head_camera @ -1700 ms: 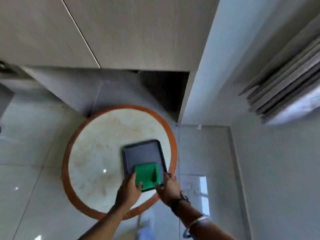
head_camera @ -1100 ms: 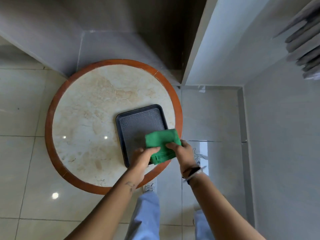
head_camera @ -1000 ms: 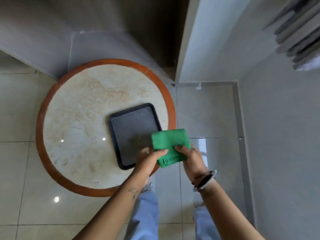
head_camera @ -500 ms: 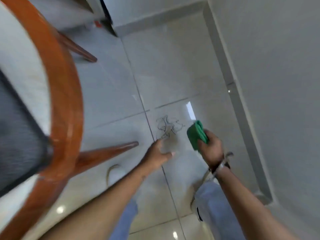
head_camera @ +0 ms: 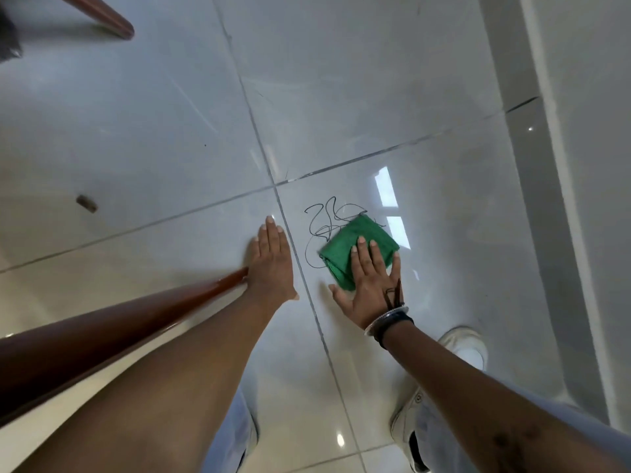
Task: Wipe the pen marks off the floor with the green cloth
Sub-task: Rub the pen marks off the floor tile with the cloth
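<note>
A folded green cloth (head_camera: 345,247) lies flat on the glossy grey tile floor (head_camera: 426,233), covering the right part of black pen marks (head_camera: 319,221). My right hand (head_camera: 370,278) presses down on the cloth with fingers spread flat over its near half. Loops of the scribble still show to the left of and beyond the cloth. My left hand (head_camera: 271,264) rests flat on the floor with fingers together, just left of the tile joint, holding nothing.
A brown wooden table leg (head_camera: 102,326) slants in from the lower left, ending behind my left hand. Another leg (head_camera: 106,18) shows at the top left. A grey wall skirting (head_camera: 546,199) runs along the right. My white shoe (head_camera: 466,343) stands near my right wrist.
I took the cloth off the tray on the round table and crouched to the floor. My right hand went from gripping it in the air to pressing it onto the marks; my left hand settled flat.
</note>
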Tool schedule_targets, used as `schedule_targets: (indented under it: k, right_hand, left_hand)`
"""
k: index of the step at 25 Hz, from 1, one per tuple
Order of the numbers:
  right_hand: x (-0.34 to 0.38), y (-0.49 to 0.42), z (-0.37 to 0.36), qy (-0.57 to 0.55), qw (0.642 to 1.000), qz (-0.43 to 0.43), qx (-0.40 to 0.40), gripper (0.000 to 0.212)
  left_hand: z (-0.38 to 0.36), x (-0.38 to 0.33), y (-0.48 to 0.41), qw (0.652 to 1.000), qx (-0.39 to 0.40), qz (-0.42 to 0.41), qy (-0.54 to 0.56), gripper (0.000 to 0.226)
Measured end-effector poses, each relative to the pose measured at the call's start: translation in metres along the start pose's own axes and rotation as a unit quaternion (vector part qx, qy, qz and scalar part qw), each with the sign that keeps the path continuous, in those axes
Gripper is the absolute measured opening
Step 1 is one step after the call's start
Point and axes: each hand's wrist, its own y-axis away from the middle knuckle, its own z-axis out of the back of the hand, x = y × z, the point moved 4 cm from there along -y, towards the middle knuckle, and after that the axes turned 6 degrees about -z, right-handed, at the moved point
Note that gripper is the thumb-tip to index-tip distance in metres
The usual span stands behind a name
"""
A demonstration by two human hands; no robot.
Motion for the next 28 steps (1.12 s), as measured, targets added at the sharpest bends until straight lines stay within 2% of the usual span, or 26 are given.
schedule_targets:
  k: [2,5,6,9,10,11,12,14,15,16,18,19,20,21,23,24,25,26,28]
  right_hand:
    - [-0.003,0.002,0.000,0.036,0.999,0.029,0.005,0.090]
    - [-0.038,0.023,0.001,0.083,0.989,0.122,0.029,0.090]
    - [-0.054,0.017,0.007,0.087,0.990,0.110,0.013,0.090]
    - [-0.061,-0.039,0.039,0.024,0.992,-0.119,-0.021,0.097]
    - [-0.044,-0.049,0.044,-0.017,0.989,-0.147,-0.015,0.100]
    - [-0.026,-0.047,0.041,-0.030,0.993,-0.117,-0.003,0.102]
    - [-0.012,-0.034,0.029,-0.010,0.999,-0.030,0.007,0.102]
    - [-0.019,0.010,0.011,0.064,0.985,0.157,0.034,0.093]
    - [-0.041,0.021,0.008,0.069,0.981,0.182,0.016,0.089]
    - [-0.057,0.018,0.011,0.052,0.989,0.141,-0.011,0.086]
    - [-0.074,-0.020,0.027,0.033,0.995,-0.081,-0.055,0.090]
    - [-0.062,-0.039,0.034,-0.010,0.985,-0.167,-0.039,0.095]
    - [-0.040,-0.049,0.037,-0.037,0.983,-0.181,-0.023,0.099]
    - [-0.017,-0.050,0.034,-0.034,0.991,-0.129,-0.010,0.102]
    - [0.001,-0.020,0.015,0.033,0.997,0.065,0.016,0.099]
    - [-0.012,0.001,0.010,0.048,0.991,0.125,0.007,0.094]
    - [-0.031,0.010,0.009,0.033,0.991,0.128,-0.019,0.089]
    - [-0.047,0.002,0.011,0.014,0.996,0.072,-0.054,0.086]
    - [-0.065,-0.036,0.022,-0.039,0.985,-0.148,-0.075,0.085]
  left_hand:
    - [-0.006,0.000,-0.002,1.000,0.010,0.000,-0.012,0.149]
    - [-0.006,0.007,-0.006,0.998,0.038,-0.008,-0.040,0.153]
    - [-0.005,0.011,-0.008,0.998,0.042,-0.014,-0.050,0.153]
    - [-0.007,0.015,-0.006,0.995,0.051,-0.024,-0.080,0.154]
    - [-0.006,0.013,-0.005,0.994,0.055,-0.020,-0.088,0.154]
    - [-0.005,0.012,-0.004,0.994,0.063,-0.015,-0.091,0.153]
    - [-0.002,0.010,-0.005,0.993,0.069,-0.008,-0.091,0.153]
    - [0.005,0.008,-0.006,0.991,0.092,0.001,-0.096,0.152]
    - [0.006,0.006,-0.006,0.990,0.104,0.007,-0.098,0.151]
    - [0.007,0.004,-0.007,0.989,0.110,0.017,-0.100,0.150]
    - [0.007,-0.002,-0.007,0.986,0.120,0.033,-0.109,0.148]
    - [0.006,-0.004,-0.006,0.985,0.125,0.036,-0.114,0.148]
    - [0.005,-0.004,-0.006,0.985,0.118,0.041,-0.119,0.148]
    - [0.005,-0.004,-0.008,0.986,0.108,0.043,-0.121,0.145]
    - [0.006,-0.002,-0.009,0.987,0.107,0.037,-0.116,0.139]
    - [0.006,-0.001,-0.011,0.987,0.106,0.036,-0.116,0.136]
    - [0.006,0.001,-0.010,0.988,0.101,0.036,-0.115,0.132]
    - [0.005,0.001,-0.009,0.989,0.095,0.036,-0.112,0.127]
    - [0.001,0.000,-0.008,0.989,0.091,0.029,-0.112,0.132]
